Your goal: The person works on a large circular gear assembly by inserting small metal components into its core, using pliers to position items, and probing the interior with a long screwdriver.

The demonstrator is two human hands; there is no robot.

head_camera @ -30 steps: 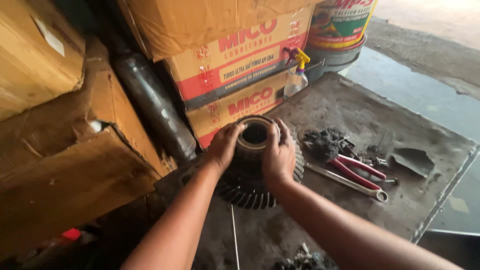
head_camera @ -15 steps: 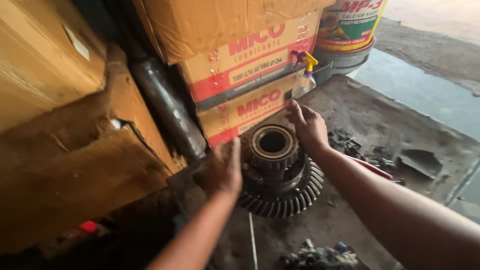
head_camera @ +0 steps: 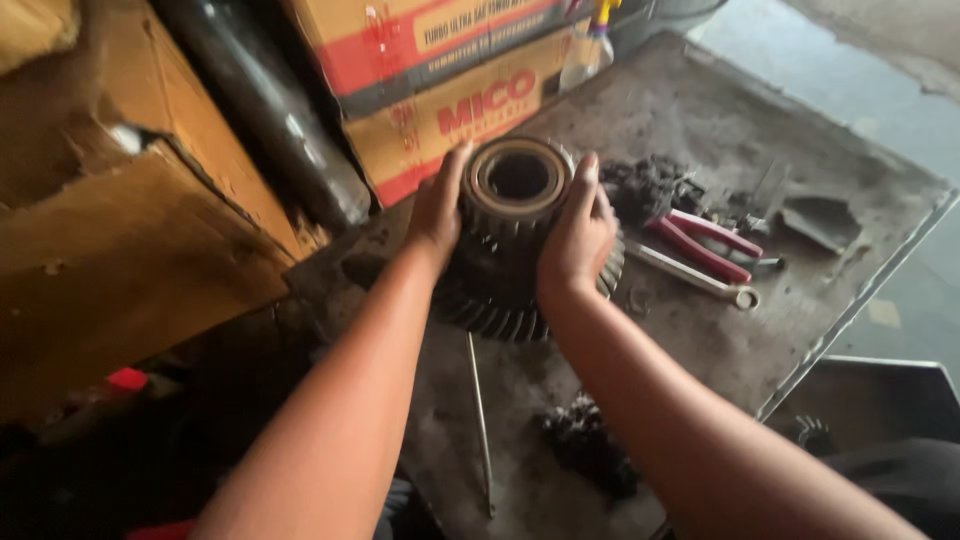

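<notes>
A heavy, greasy gear assembly (head_camera: 500,270) with a toothed ring at its base and a bearing ring on top stands on a dirty metal bench (head_camera: 700,400). My left hand (head_camera: 438,205) grips its left side, fingers on the upper collar. On the opposite side my right hand (head_camera: 578,235) clasps it, with the fingers reaching up to the bearing's rim. Both forearms stretch in from the bottom of the view.
Red-handled pliers (head_camera: 705,242) and a wrench (head_camera: 690,275) lie right of the gear beside a dark oily rag (head_camera: 645,185). A thin rod (head_camera: 480,420) lies in front. Cardboard boxes (head_camera: 450,105), a dark pipe (head_camera: 270,120) and a spray bottle (head_camera: 588,45) stand behind.
My hands were apart half a second ago, the right one raised behind the gear. Now both have closed on its sides again. The camera has moved closer.
</notes>
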